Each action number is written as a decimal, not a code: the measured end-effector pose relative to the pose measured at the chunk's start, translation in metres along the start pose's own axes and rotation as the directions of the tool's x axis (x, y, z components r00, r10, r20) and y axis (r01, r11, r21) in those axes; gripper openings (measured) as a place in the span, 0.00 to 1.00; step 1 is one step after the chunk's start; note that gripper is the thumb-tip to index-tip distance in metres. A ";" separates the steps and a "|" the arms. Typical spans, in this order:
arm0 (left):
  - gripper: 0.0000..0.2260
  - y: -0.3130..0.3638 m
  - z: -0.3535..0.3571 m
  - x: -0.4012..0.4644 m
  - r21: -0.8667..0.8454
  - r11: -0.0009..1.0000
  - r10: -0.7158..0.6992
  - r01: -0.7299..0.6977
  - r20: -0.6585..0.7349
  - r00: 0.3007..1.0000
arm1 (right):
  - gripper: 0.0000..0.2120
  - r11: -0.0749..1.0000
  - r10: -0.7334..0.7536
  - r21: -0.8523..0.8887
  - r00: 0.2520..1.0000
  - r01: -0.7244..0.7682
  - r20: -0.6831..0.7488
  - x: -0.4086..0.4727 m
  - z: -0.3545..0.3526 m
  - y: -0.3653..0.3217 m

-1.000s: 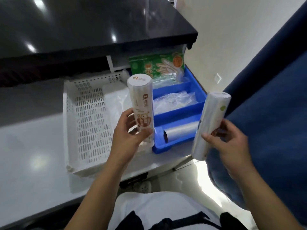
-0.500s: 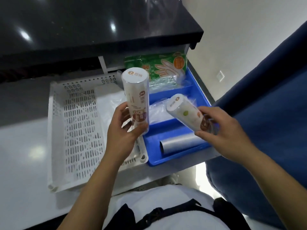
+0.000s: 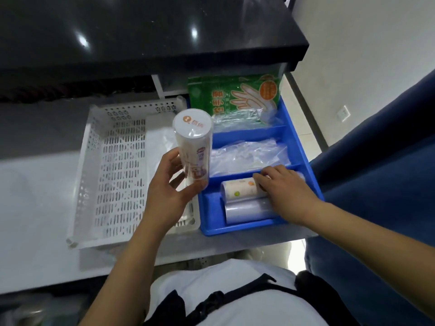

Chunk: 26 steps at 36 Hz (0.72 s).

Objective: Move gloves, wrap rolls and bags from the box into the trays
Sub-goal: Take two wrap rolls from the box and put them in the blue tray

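Left grip: my left hand (image 3: 164, 196) is closed around a white printed wrap roll (image 3: 193, 147), held upright above the seam between the two trays.
Right grip: my right hand (image 3: 286, 187) lies palm-down on a second printed roll (image 3: 240, 189), fingers curled over its far end; whether they clasp it or only press on it I cannot tell.
Near compartment: that second roll lies on its side in the blue tray (image 3: 303, 147), in the section closest to the worktop's front edge, touching a plain silvery roll (image 3: 249, 211) just in front of it.
Middle compartment: I see clear plastic bags (image 3: 247, 154) lying flat.
Far compartment: a green pack of gloves (image 3: 233, 96) leans at the back, under the dark upper shelf (image 3: 141, 36).
Left of the blue tray: a white perforated tray (image 3: 113, 175) sits touching it, with a pale sheet of plastic (image 3: 156, 137) along its right side.
Worktop: a pale grey worktop (image 3: 35, 208) carries both trays, which sit toward its right end.
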<state>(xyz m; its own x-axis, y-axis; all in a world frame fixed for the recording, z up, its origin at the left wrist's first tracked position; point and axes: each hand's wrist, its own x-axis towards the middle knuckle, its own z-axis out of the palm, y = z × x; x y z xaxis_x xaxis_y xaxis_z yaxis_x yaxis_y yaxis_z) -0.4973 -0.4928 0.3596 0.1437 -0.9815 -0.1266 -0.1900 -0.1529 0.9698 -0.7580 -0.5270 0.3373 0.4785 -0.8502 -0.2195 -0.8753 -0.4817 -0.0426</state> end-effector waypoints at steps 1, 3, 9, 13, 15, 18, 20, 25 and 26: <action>0.30 0.000 0.001 -0.001 0.004 1.000 -0.001 0.001 -0.004 1.000 | 0.22 1.000 0.014 -0.006 1.000 -0.014 0.019 0.001 0.000 0.001; 0.30 0.001 0.003 -0.002 0.008 1.000 -0.006 0.007 -0.013 1.000 | 0.18 0.999 0.036 -0.016 0.998 -0.035 0.043 0.002 -0.001 0.003; 0.30 0.000 0.005 -0.003 -0.017 1.000 -0.013 0.013 -0.033 0.999 | 0.15 0.998 0.063 0.012 0.997 -0.064 0.054 0.000 -0.003 0.003; 0.30 0.000 0.004 -0.005 -0.036 0.999 -0.023 0.022 -0.027 0.999 | 0.15 0.990 0.085 0.106 0.995 -0.090 0.050 -0.004 -0.005 0.001; 0.31 0.001 0.003 -0.005 -0.028 0.999 -0.021 0.021 -0.023 1.000 | 0.16 0.988 0.093 0.119 0.995 -0.098 0.042 -0.007 -0.006 0.000; 0.31 0.003 0.003 -0.006 0.013 1.000 -0.013 0.013 -0.019 1.000 | 0.17 0.987 0.099 0.123 0.994 -0.104 0.048 -0.011 -0.006 0.000; 0.31 0.005 0.004 -0.006 0.076 0.997 0.003 -0.001 -0.023 1.000 | 0.17 0.977 0.111 0.177 0.992 -0.119 0.052 -0.015 -0.010 0.002; 0.28 0.021 0.006 -0.007 0.309 0.943 0.142 -0.126 -0.030 0.989 | 0.21 0.842 0.312 0.486 0.947 -0.234 -0.083 -0.042 -0.034 0.022; 0.27 0.025 0.007 -0.007 0.351 0.925 0.161 -0.145 -0.017 0.987 | 0.22 0.790 0.367 0.564 0.923 -0.241 -0.119 -0.051 -0.039 0.027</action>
<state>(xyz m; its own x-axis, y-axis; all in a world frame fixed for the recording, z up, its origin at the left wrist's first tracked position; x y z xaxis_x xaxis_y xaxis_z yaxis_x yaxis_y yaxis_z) -0.5100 -0.4903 0.3830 0.1275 -0.9912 0.0348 -0.5371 -0.0395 0.8426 -0.8033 -0.5049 0.3849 0.1290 -0.9863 -0.1026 -0.8458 -0.0554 -0.5306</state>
